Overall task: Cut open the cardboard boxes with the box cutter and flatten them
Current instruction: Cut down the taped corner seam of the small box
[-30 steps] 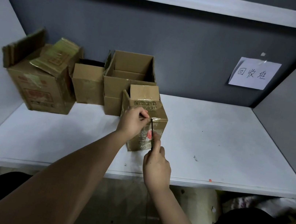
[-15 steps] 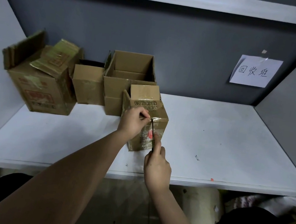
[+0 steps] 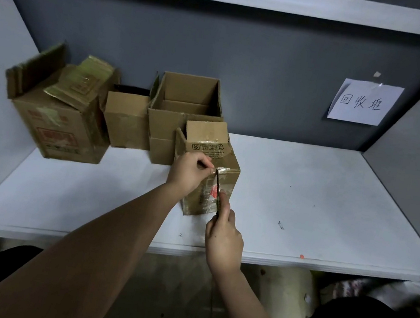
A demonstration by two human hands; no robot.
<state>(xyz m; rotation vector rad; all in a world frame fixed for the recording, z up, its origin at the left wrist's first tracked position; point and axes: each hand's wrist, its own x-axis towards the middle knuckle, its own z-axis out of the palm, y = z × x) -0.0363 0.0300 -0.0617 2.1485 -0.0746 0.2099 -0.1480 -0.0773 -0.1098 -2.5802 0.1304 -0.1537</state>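
Note:
A small taped cardboard box [image 3: 225,168] stands on the white shelf [image 3: 304,213] near its front, one top flap raised. My left hand [image 3: 191,169] grips the box's top front edge, fingers curled over it. My right hand [image 3: 223,233] holds a thin dark box cutter [image 3: 217,191] upright against the box's front face, its tip at the top edge beside my left fingers. Three more boxes stand behind and to the left: an open one [image 3: 185,117], a smaller one [image 3: 125,119] and a large printed one [image 3: 59,120].
A paper note [image 3: 364,103] with handwritten characters is taped to the grey back wall at the right. Grey side walls close the shelf on both sides. Below the shelf's front edge lie bags and clutter on the floor.

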